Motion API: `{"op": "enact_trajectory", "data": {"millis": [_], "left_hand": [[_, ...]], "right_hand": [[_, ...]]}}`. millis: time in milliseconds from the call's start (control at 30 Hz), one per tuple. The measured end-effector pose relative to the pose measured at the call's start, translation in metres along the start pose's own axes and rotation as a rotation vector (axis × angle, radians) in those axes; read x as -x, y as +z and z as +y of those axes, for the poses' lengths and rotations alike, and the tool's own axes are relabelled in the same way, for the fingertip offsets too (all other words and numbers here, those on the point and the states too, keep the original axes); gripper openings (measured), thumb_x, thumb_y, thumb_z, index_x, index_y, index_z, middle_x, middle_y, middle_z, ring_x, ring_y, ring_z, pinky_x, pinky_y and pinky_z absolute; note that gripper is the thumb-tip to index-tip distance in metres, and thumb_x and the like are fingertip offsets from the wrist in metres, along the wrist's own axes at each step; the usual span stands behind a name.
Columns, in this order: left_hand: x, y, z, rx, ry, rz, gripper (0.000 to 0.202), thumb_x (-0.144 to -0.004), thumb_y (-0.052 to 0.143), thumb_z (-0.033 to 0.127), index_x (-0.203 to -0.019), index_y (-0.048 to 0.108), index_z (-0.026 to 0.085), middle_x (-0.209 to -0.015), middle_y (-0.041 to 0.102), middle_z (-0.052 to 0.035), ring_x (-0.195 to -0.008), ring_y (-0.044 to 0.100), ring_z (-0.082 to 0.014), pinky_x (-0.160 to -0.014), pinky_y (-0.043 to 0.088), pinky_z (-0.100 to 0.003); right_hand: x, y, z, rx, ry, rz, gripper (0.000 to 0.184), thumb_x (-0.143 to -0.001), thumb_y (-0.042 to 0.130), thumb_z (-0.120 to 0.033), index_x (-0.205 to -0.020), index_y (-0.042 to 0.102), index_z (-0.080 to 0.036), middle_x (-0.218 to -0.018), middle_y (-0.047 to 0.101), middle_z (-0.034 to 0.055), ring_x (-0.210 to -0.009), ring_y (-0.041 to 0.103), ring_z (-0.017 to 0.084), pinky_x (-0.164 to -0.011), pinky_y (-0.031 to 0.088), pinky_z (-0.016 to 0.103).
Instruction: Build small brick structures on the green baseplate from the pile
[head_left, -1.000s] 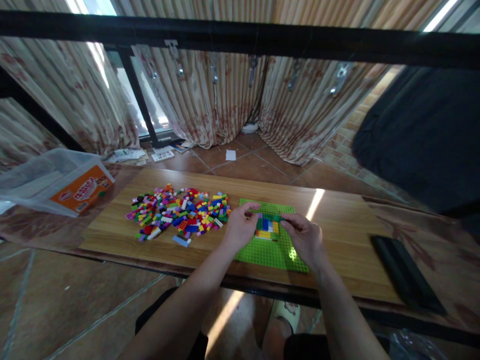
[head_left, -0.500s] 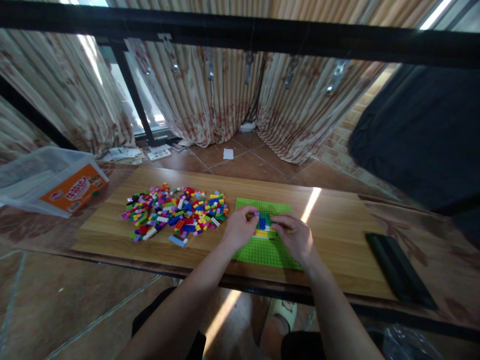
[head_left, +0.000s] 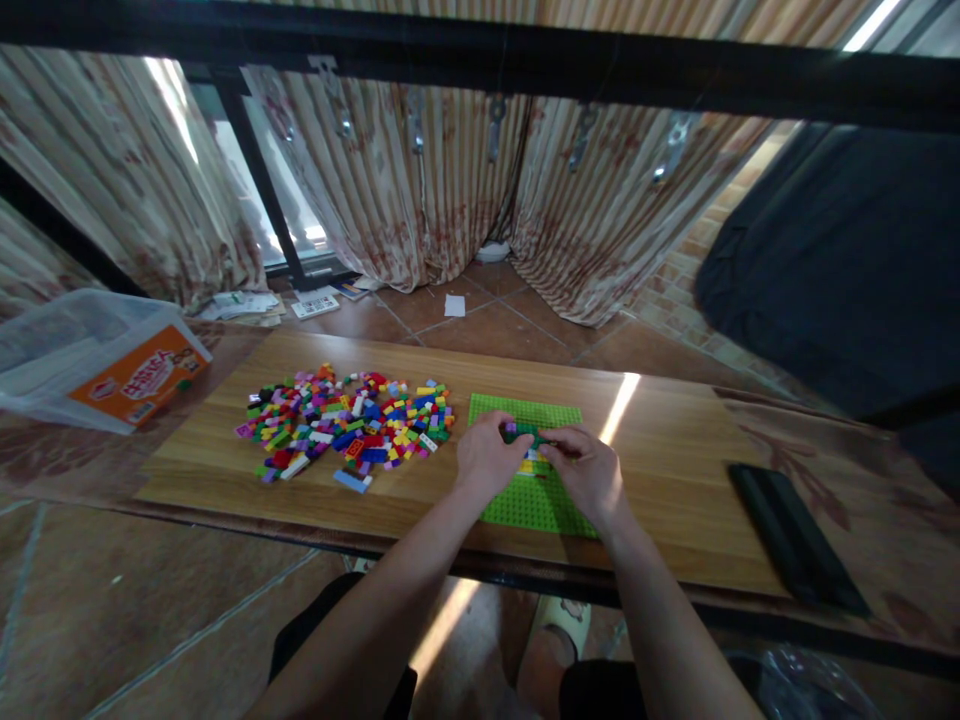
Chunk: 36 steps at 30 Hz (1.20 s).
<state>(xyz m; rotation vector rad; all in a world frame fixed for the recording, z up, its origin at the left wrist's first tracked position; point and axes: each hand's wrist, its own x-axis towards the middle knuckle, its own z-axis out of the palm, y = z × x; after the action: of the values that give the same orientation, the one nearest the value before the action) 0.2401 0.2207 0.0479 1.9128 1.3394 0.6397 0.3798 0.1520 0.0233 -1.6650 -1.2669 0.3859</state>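
A bright green studded baseplate (head_left: 529, 510) lies on the wooden board, with a cluster of building bricks, dark green (head_left: 523, 430), white, yellow and purple, on its middle. My left hand (head_left: 489, 455) is closed at the cluster's left side, its thumb reaching across the bricks. From the right, my right hand (head_left: 589, 468) pinches at the cluster's other edge, fingers bent. The tips of both hands nearly meet over the dark green bricks. Much of the cluster is hidden by my fingers, and the exact bricks gripped are too small to tell apart.
A wide pile of loose coloured bricks (head_left: 345, 420) spreads left of the baseplate, a light blue brick (head_left: 351, 481) at its near edge. A clear plastic box (head_left: 97, 335) stands far left. A black case (head_left: 795, 540) lies at the board's right end.
My left hand has shifted right, its thumb now over the bricks and covering the blue ones seen before. My right hand stays near the same spot, fingers drawn closer together.
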Motion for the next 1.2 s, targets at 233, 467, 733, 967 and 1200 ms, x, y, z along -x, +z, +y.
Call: {"op": "enact_trajectory", "data": {"millis": [233,467,733,967,1200], "left_hand": [[-0.002,0.0,0.006,-0.037,-0.057,-0.008,0.031,-0.075,0.066,0.032,-0.103,0.066,0.016,-0.1,0.07,-0.008,-0.094,0.064,-0.0223,-0.084,0.048,-0.033],[-0.003,0.004,0.009,-0.041,-0.119,0.023,0.027,-0.073,0.065,0.03,-0.096,0.066,0.017,-0.097,0.07,-0.008,-0.093,0.064,-0.0232,-0.081,0.047,-0.033],[-0.004,0.006,0.011,-0.03,-0.148,0.038,0.022,-0.072,0.065,0.03,-0.092,0.065,0.018,-0.096,0.069,-0.0079,-0.091,0.063,-0.0234,-0.08,0.047,-0.034],[0.003,0.004,0.003,-0.009,-0.035,0.033,0.026,-0.077,0.064,0.031,-0.099,0.064,0.017,-0.103,0.068,-0.009,-0.097,0.063,-0.0239,-0.086,0.047,-0.036],[0.002,-0.01,-0.011,0.287,0.023,0.053,0.025,-0.085,0.056,0.03,-0.102,0.065,0.014,-0.1,0.071,-0.0106,-0.085,0.065,-0.0198,-0.08,0.051,-0.033]], "right_hand": [[0.0,0.002,-0.001,-0.007,0.004,0.024,0.019,-0.075,0.065,-0.033,-0.087,0.074,-0.02,-0.082,0.068,0.0034,-0.07,0.061,0.016,-0.065,0.051,0.031],[0.0,0.003,0.0,-0.036,0.028,0.053,0.017,-0.073,0.067,-0.035,-0.08,0.075,-0.021,-0.08,0.068,0.0032,-0.069,0.062,0.016,-0.065,0.052,0.03],[-0.001,0.003,0.003,-0.061,0.104,0.059,0.02,-0.069,0.071,-0.039,-0.079,0.077,-0.023,-0.077,0.071,0.0033,-0.068,0.064,0.017,-0.064,0.052,0.03],[-0.002,0.001,0.005,-0.152,0.157,0.051,0.022,-0.064,0.076,-0.039,-0.078,0.077,-0.022,-0.079,0.074,0.004,-0.069,0.066,0.018,-0.067,0.053,0.032],[-0.011,-0.011,-0.01,-0.318,0.213,0.418,0.028,-0.071,0.071,-0.041,-0.08,0.075,-0.015,-0.068,0.069,0.0036,-0.061,0.06,0.014,-0.058,0.049,0.027]]}}
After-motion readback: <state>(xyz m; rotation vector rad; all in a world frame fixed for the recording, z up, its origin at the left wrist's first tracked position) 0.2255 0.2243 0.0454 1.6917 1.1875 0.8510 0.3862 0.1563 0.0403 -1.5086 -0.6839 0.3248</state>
